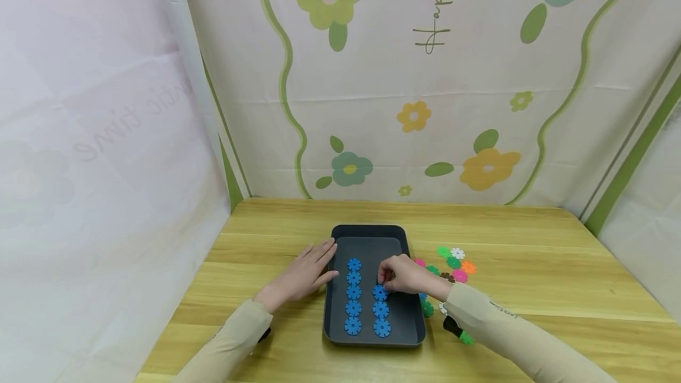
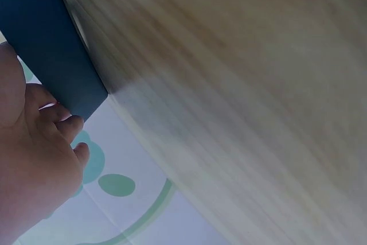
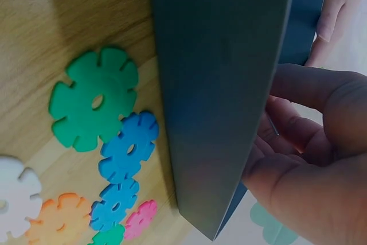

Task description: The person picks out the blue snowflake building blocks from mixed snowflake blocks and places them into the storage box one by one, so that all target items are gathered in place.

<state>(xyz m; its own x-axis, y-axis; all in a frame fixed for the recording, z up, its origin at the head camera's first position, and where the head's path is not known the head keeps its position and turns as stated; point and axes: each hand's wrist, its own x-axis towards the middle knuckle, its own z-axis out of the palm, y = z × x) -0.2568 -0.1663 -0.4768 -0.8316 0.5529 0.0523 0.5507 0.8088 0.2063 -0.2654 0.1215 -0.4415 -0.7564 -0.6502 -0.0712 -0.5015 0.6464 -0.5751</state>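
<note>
A dark grey tray (image 1: 367,247) holds blue plastic snowflake discs in two upright columns. Several make up the left column (image 1: 353,308); the right column (image 1: 380,314) shows three. My left hand (image 1: 310,270) rests on the tray's left rim with fingers extended; the left wrist view has its fingertips at the dark tray wall (image 2: 57,50). Over the right column, my right hand (image 1: 404,275) pinches a small thin disc, just above the topmost blue disc there. The right wrist view shows only its thin edge (image 3: 273,124) between the fingers; the rest is hidden.
Right of the tray lie loose snowflake discs, among them a green one (image 3: 117,81), a blue one (image 3: 140,136), an orange one (image 1: 469,267) and a white one (image 1: 457,253). My right forearm (image 1: 511,324) passes over some. A printed cloth (image 1: 372,75) hangs behind the wooden table (image 1: 266,223).
</note>
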